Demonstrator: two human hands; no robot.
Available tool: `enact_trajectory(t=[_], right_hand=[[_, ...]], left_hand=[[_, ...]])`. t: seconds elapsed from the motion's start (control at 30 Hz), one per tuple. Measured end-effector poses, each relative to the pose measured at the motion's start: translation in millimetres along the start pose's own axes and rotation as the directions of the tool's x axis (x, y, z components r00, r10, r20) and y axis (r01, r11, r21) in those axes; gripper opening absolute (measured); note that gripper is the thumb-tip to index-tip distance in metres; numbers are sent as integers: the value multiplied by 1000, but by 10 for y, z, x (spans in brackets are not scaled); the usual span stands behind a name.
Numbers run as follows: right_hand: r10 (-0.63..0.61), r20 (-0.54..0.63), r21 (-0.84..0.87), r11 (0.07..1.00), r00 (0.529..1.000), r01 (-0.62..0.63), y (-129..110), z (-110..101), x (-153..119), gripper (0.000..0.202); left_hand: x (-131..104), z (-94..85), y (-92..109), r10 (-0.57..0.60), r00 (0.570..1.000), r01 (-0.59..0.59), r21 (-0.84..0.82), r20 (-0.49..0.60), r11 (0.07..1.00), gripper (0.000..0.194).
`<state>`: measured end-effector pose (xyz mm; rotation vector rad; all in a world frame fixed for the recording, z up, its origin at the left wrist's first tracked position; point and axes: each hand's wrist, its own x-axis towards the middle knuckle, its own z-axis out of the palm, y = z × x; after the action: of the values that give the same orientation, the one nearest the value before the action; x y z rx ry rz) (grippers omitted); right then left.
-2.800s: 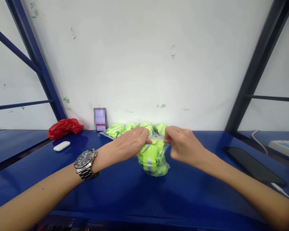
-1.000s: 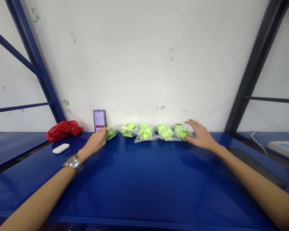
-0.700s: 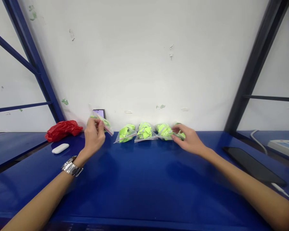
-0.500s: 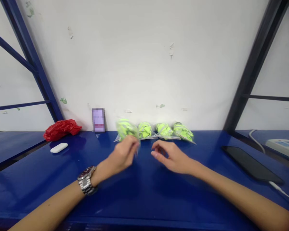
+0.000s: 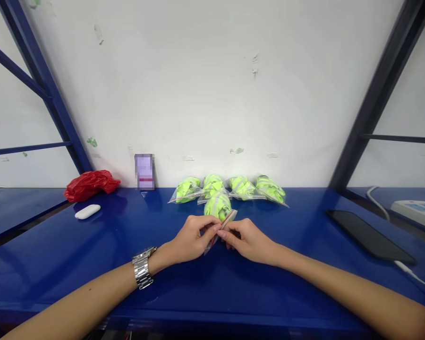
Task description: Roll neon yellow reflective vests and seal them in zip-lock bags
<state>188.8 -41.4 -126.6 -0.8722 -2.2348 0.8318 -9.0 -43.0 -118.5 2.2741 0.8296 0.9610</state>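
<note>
A clear zip bag (image 5: 217, 204) stuffed with neon-yellow fabric with grey reflective strips is in front of me, over the middle of the blue table (image 5: 212, 293). My left hand (image 5: 195, 238) pinches the red-lined zip edge between thumb and fingers. Right beside it, my right hand (image 5: 247, 240) also has its thumb and fingers closed on that edge. The two thumbs nearly meet, and the fingers hide part of the strip. Several similar bags, among them a far-left bag (image 5: 187, 190) and a far-right bag (image 5: 270, 189), lie in a row along the wall.
At the left sit a red plastic bag (image 5: 90, 185) and a white oval case (image 5: 88, 211). A phone with a lit screen (image 5: 145, 172) leans on the wall. To the right lie a dark phone (image 5: 370, 236) on a white cable and a power strip (image 5: 416, 212).
My left hand has brought the blurred bag right and closer to me. My right hand, empty before, now grips its zip edge. The left bag in the row shows in full now.
</note>
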Motion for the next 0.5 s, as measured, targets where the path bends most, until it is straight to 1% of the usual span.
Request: enact_trajectory(t=[0.1, 0.3, 0.4, 0.5], right_hand=[[8, -28, -2, 1000, 1000, -8, 1, 25, 8, 32], [54, -104, -1, 999, 993, -55, -28, 72, 21, 20], [59, -90, -32, 998, 994, -63, -42, 73, 11, 19], [31, -68, -97, 995, 997, -37, -43, 86, 12, 24]], left_hand=[[-11, 11, -5, -3, 1000, 3, 5, 0, 1000, 27], [-26, 32, 36, 51, 999, -52, 156, 16, 986, 15], [-43, 43, 54, 62, 997, -69, 266, 35, 962, 9], [-62, 68, 51, 101, 993, -118, 416, 63, 902, 5]])
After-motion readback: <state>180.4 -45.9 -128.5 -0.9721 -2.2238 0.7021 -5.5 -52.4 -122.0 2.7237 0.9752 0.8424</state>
